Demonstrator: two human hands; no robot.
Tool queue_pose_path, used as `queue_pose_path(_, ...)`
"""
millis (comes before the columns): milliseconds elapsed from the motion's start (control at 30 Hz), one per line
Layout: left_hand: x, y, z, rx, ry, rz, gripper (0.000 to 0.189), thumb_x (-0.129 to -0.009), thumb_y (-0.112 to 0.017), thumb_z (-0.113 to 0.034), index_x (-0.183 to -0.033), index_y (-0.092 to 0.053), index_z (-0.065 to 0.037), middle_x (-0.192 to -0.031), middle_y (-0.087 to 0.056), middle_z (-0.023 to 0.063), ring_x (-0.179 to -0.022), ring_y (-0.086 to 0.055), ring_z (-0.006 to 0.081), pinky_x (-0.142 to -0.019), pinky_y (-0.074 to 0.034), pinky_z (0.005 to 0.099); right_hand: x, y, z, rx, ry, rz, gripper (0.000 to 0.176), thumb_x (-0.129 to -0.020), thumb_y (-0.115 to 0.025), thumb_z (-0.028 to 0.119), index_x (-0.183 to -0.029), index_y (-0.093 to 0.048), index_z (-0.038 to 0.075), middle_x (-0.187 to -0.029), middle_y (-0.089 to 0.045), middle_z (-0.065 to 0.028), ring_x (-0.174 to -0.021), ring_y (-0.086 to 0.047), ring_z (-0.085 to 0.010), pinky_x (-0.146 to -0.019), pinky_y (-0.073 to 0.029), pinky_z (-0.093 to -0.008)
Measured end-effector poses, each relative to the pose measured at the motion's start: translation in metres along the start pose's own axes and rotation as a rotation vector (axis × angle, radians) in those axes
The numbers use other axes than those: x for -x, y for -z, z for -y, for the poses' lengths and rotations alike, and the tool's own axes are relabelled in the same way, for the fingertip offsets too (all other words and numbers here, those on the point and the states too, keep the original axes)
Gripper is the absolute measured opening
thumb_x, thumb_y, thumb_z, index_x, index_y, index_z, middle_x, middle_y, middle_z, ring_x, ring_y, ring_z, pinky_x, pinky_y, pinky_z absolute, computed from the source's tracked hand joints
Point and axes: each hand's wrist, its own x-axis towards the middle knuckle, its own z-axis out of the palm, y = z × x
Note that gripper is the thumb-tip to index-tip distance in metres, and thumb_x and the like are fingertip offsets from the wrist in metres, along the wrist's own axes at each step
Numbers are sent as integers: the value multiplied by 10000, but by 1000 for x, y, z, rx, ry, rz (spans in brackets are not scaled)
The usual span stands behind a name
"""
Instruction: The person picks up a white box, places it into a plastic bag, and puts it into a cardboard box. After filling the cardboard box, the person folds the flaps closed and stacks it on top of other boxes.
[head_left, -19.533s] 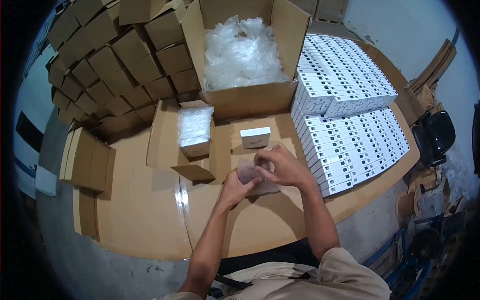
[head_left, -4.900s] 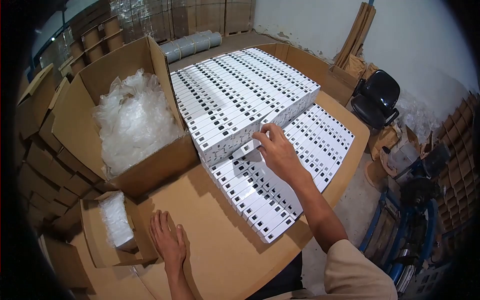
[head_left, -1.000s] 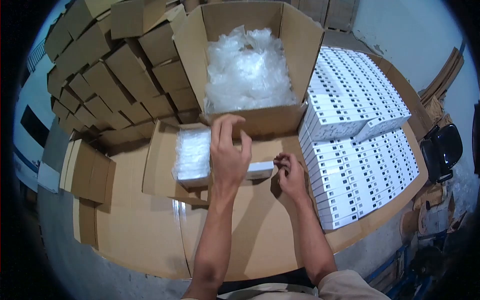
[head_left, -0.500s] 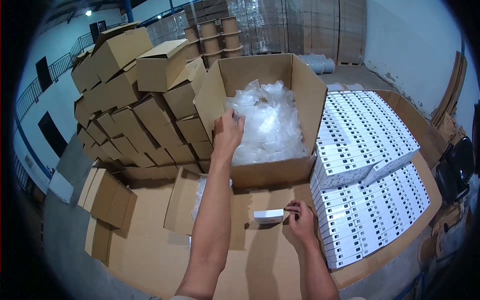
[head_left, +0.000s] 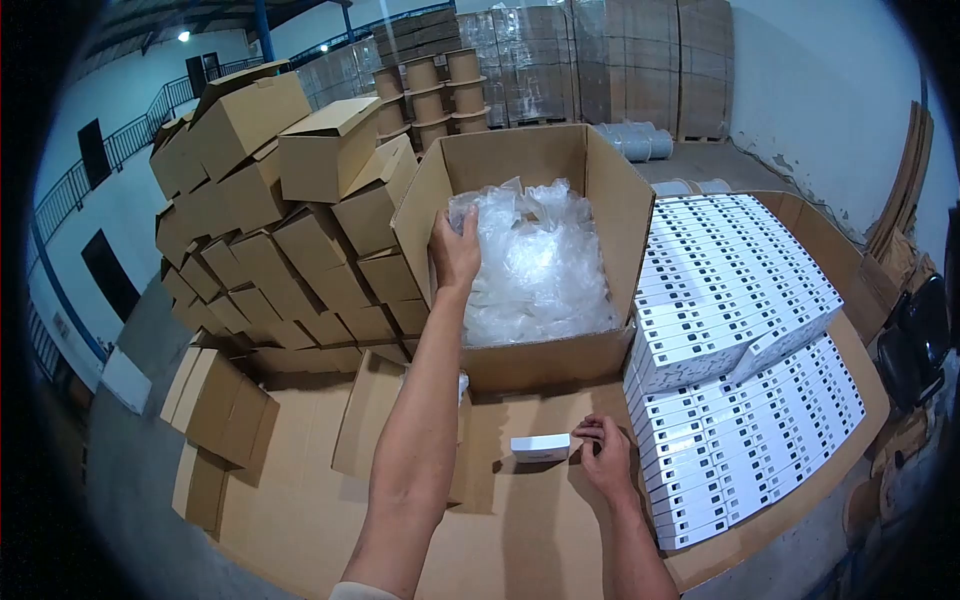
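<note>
My left hand reaches into a large open carton, at its left side. Its thumb and fingers are closed about the edge of a clear plastic bag, on the heap of clear plastic bags. Below, a small white box lies on the cardboard surface. My right hand is just right of that box, fingers loosely bent and apart, holding nothing I can see. Partly hidden behind my left forearm stands a small open carton.
Rows of white boxes are stacked in two tiers at the right. Brown cartons pile high at the left, with more folded cartons nearer me. Spools and wrapped pallets stand behind.
The view has tilted up slightly, so the scene sits lower. My left hand has gone a little further into the plastic at the large carton's left side. My right hand stays beside the white box.
</note>
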Motion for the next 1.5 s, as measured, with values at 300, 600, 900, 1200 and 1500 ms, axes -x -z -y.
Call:
queue_pose_path(300,31,50,-80,634,156,76,247,-1010,-697,-264,-1062,-703,-23,-803,-617,-33,-684,-519,42,-630,-451,245,0,-1,2,2,1,-23,303,-857,-540,-83,-1150,-586,-21,-1023,-731,-175,-979,-753,-281,-849,-580,-389)
queue_pose_path(600,164,130,-106,667,286,109,210,-960,-771,-195,-1047,-709,-15,-876,-663,-23,-735,-562,48,-665,-471,236,11,-1,-2,53,41,-19,271,-908,-533,-52,-1176,-566,-30,-1041,-729,-172,-996,-756,-261,-870,-573,-365)
queue_pose_path(900,306,148,-69,558,434,307,173,-974,-743,-166,-1031,-640,-39,-840,-611,-29,-724,-553,48,-641,-456,226,28,-2,-3,59,15,-181,215,-877,-560,-64,-1089,-564,-31,-985,-721,-154,-920,-761,-243,-808,-581,-342)
queue_pose_path(1200,358,136,-10,261,531,367,243,-1009,-691,-210,-927,-541,-38,-653,-550,0,-607,-528,69,-537,-433,279,42,7,21,-94,-109,-168,179,-920,-682,155,-906,-603,-5,-747,-641,-86,-614,-634,-166,-588,-530,-344)
queue_pose_path(1500,368,124,1,426,465,285,351,-1053,-631,-315,-858,-499,-55,-692,-502,-6,-650,-476,74,-581,-426,294,59,-6,80,148,83,325,262,-841,-766,179,-876,-585,-7,-723,-601,-122,-605,-593,-177,-567,-487,-332)
